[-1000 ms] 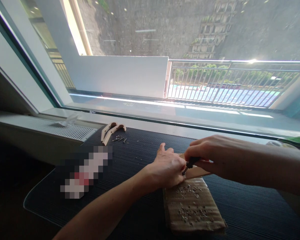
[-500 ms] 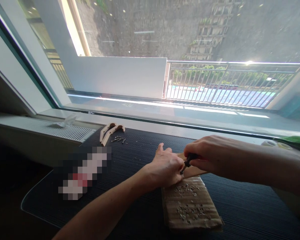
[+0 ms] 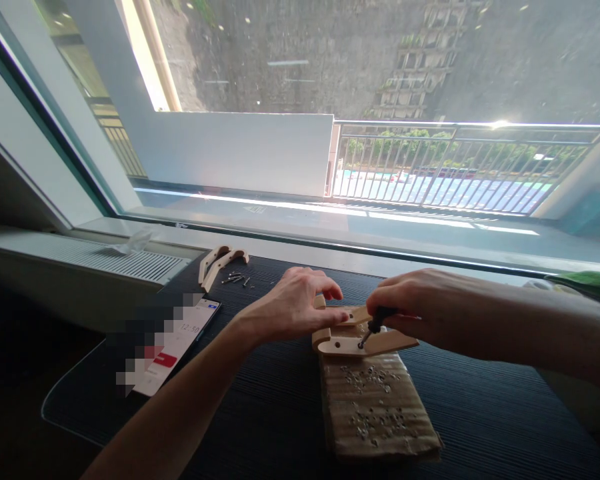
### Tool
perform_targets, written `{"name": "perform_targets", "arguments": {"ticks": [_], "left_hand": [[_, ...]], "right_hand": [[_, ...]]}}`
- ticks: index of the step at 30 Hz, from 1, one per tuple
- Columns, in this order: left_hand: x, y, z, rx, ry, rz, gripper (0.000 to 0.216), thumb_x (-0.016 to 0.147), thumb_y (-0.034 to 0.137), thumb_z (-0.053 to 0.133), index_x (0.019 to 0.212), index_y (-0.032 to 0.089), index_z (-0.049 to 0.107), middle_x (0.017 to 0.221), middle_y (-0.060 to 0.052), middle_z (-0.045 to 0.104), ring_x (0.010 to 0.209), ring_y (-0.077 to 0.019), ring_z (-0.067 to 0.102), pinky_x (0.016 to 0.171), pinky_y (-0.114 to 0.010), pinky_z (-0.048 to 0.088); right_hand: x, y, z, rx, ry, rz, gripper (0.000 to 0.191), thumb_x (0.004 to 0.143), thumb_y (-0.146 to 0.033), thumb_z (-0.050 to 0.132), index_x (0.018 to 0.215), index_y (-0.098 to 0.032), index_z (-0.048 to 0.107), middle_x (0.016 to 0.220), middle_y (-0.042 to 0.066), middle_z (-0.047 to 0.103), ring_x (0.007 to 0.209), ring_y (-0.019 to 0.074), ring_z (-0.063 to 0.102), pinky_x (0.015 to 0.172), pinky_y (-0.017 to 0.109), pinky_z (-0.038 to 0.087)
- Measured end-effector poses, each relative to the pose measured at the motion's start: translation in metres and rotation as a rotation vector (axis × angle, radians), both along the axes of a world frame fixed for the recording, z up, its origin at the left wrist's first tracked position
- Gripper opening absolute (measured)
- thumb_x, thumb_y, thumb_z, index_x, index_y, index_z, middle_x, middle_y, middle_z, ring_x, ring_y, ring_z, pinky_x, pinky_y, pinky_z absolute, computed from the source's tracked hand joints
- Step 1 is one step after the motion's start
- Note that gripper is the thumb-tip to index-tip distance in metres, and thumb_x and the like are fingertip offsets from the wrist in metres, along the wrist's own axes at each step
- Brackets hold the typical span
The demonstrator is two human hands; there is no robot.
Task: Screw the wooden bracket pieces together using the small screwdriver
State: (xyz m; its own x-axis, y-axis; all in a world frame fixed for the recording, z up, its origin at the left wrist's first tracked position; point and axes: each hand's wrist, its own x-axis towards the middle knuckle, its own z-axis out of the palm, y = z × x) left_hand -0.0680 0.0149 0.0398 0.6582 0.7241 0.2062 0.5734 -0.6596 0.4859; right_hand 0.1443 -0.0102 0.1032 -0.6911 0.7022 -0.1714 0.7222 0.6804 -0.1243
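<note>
My right hand (image 3: 405,295) is closed around the black handle of a screwdriver (image 3: 378,321), its shaft slanting down to the left. The tip meets a hole in a light curved wooden piece (image 3: 341,347), which lies across the far end of a cardboard-wrapped block (image 3: 380,410) full of small holes. Another hole shows to the left of the tip. Behind it lies a second wooden piece (image 3: 356,315), partly hidden. Above the left end of these pieces, my left hand (image 3: 293,303) is open, thumb and fingers apart; whether the thumb touches the rear piece I cannot tell.
Two similar curved wooden pieces (image 3: 219,267) lie at the dark table's (image 3: 260,413) far left, beside several loose screws (image 3: 236,277). A phone (image 3: 190,340), partly blurred out, rests left of my left forearm. The window sill (image 3: 300,248) borders the table's far side.
My left hand has let go of the front wooden piece and moved up and left, its fingers spreading. The pieces' curved left ends now show. My right hand stays on the screwdriver.
</note>
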Motion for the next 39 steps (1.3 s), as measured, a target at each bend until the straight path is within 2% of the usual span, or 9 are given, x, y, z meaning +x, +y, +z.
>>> {"name": "perform_targets", "arguments": {"ticks": [2,5,8,11,18,23,26,34,39], "left_hand": [[-0.010,-0.004,-0.006,-0.016,-0.061,0.059,0.030,0.076,0.044,0.059,0.091,0.019,0.064,0.093,-0.003,0.062,0.089,-0.0192,0.055,0.083,-0.031,0.040],[-0.017,-0.014,-0.028,-0.059,-0.129,0.094,0.030,0.071,0.041,0.066,0.093,0.020,0.063,0.097,-0.003,0.060,0.088,-0.0184,0.056,0.079,-0.028,0.042],[-0.016,-0.023,-0.050,-0.044,-0.222,0.178,0.025,0.072,0.035,0.065,0.092,0.019,0.061,0.092,-0.002,0.060,0.085,-0.0170,0.056,0.078,-0.026,0.042],[-0.012,-0.028,-0.063,-0.131,-0.206,0.175,0.022,0.071,0.031,0.066,0.089,0.020,0.061,0.086,0.000,0.061,0.079,-0.0154,0.056,0.073,-0.025,0.042],[-0.002,-0.029,-0.078,-0.256,-0.296,0.184,0.027,0.067,0.025,0.067,0.093,0.021,0.061,0.099,-0.001,0.061,0.091,-0.0179,0.055,0.082,-0.025,0.041],[0.003,-0.031,-0.093,-0.416,-0.337,0.225,0.021,0.066,0.026,0.068,0.085,0.020,0.061,0.081,0.002,0.060,0.072,-0.0134,0.054,0.064,-0.021,0.041],[0.008,-0.032,-0.100,-0.456,-0.417,0.246,0.017,0.068,0.023,0.065,0.084,0.018,0.060,0.078,0.002,0.059,0.070,-0.0119,0.052,0.061,-0.019,0.040],[0.013,-0.031,-0.101,-0.494,-0.521,0.267,0.022,0.066,0.020,0.066,0.087,0.017,0.060,0.079,0.001,0.056,0.071,-0.0113,0.049,0.062,-0.018,0.040],[0.012,-0.030,-0.104,-0.503,-0.518,0.248,0.019,0.068,0.022,0.065,0.086,0.016,0.061,0.077,0.001,0.055,0.069,-0.0114,0.048,0.061,-0.019,0.039]], "right_hand": [[0.001,0.001,0.001,-0.017,-0.027,0.011,0.022,0.079,-0.015,0.041,0.071,-0.020,0.060,0.063,-0.002,0.059,0.053,0.0099,0.047,0.048,0.021,0.029],[0.002,0.002,0.001,-0.023,-0.027,0.007,0.020,0.079,-0.016,0.041,0.071,-0.020,0.060,0.065,-0.001,0.060,0.055,0.0103,0.047,0.048,0.021,0.029],[0.000,0.003,0.002,-0.035,-0.007,0.012,0.018,0.077,-0.015,0.043,0.072,-0.021,0.060,0.066,-0.002,0.060,0.057,0.0109,0.048,0.050,0.021,0.030],[-0.003,0.002,0.007,-0.063,-0.015,-0.002,0.020,0.075,-0.013,0.044,0.072,-0.021,0.062,0.067,-0.001,0.060,0.058,0.0113,0.048,0.051,0.021,0.031],[-0.001,0.007,0.006,-0.071,-0.046,-0.015,0.020,0.074,-0.014,0.046,0.074,-0.021,0.065,0.069,0.000,0.062,0.061,0.0126,0.050,0.054,0.022,0.032],[-0.001,0.011,0.001,-0.063,-0.084,0.010,0.021,0.076,-0.015,0.046,0.076,-0.022,0.066,0.070,0.000,0.063,0.062,0.0133,0.052,0.055,0.023,0.033],[0.001,0.012,0.000,-0.060,-0.085,0.003,0.023,0.076,-0.015,0.045,0.077,-0.023,0.067,0.070,0.000,0.063,0.062,0.0135,0.052,0.054,0.023,0.032],[-0.009,0.013,-0.005,0.011,-0.161,0.017,0.021,0.073,-0.011,0.045,0.072,-0.021,0.064,0.066,0.000,0.061,0.059,0.0136,0.052,0.053,0.024,0.029],[-0.018,0.010,-0.004,0.098,-0.260,-0.025,0.021,0.081,-0.020,0.044,0.068,-0.019,0.060,0.059,0.002,0.059,0.053,0.0143,0.050,0.050,0.026,0.025]]}}
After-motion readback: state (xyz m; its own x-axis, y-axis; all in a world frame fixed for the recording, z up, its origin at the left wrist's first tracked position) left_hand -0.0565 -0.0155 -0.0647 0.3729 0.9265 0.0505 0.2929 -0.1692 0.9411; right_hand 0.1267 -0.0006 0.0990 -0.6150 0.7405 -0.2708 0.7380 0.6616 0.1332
